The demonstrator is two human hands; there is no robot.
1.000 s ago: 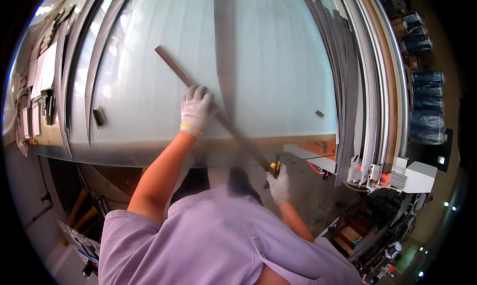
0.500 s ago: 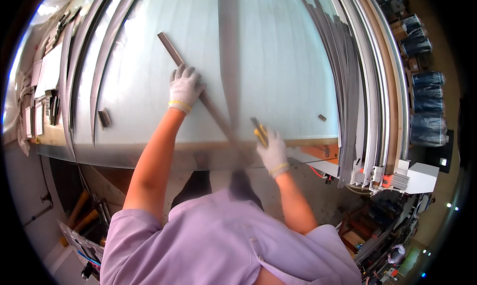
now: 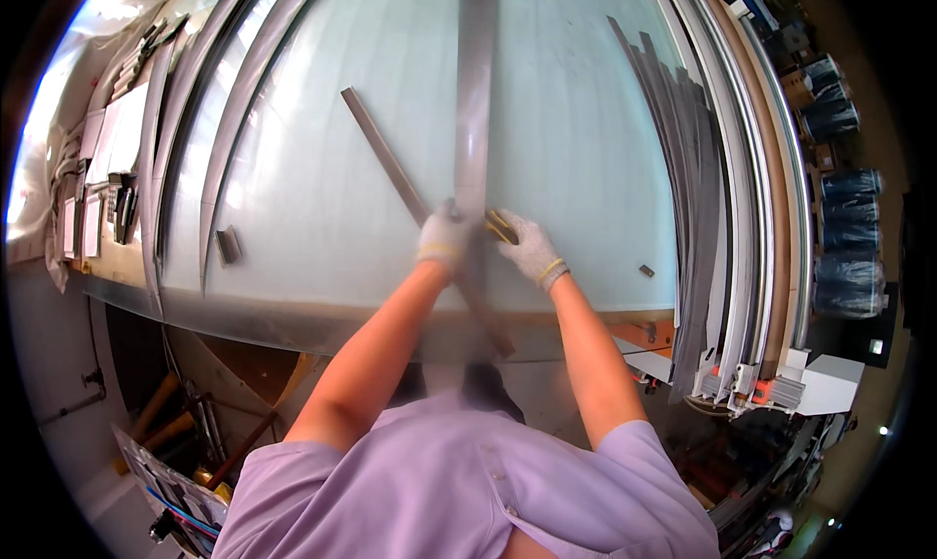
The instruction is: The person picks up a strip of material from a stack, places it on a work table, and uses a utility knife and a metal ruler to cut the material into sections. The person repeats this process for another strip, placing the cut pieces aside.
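My left hand [image 3: 444, 237], in a white knit glove, is closed at the left edge of a wide grey strip [image 3: 475, 100]. This strip runs away from me up the middle of the table, its near end blurred. A narrow grey profile [image 3: 383, 152] lies slantwise, passing by my left hand and the wide strip, and its near end [image 3: 503, 346] reaches past the table's front edge. On the strip's right side, my gloved right hand [image 3: 532, 250] is closed around a yellow utility knife [image 3: 502, 227]. Its blade is not clearly visible.
Long curved strips [image 3: 244, 100] lie on the left of the glass-like tabletop [image 3: 576, 169], near a short profile offcut [image 3: 227, 247]. A bundle of grey strips [image 3: 688, 179] lies right, beside metal rails [image 3: 756, 169]. A small offcut [image 3: 646, 270] rests near the front right.
My left hand has let go of the narrow profile's upper part and come right and nearer, to the wide strip. My right hand has brought the knife up beside that strip. The view has shifted slightly.
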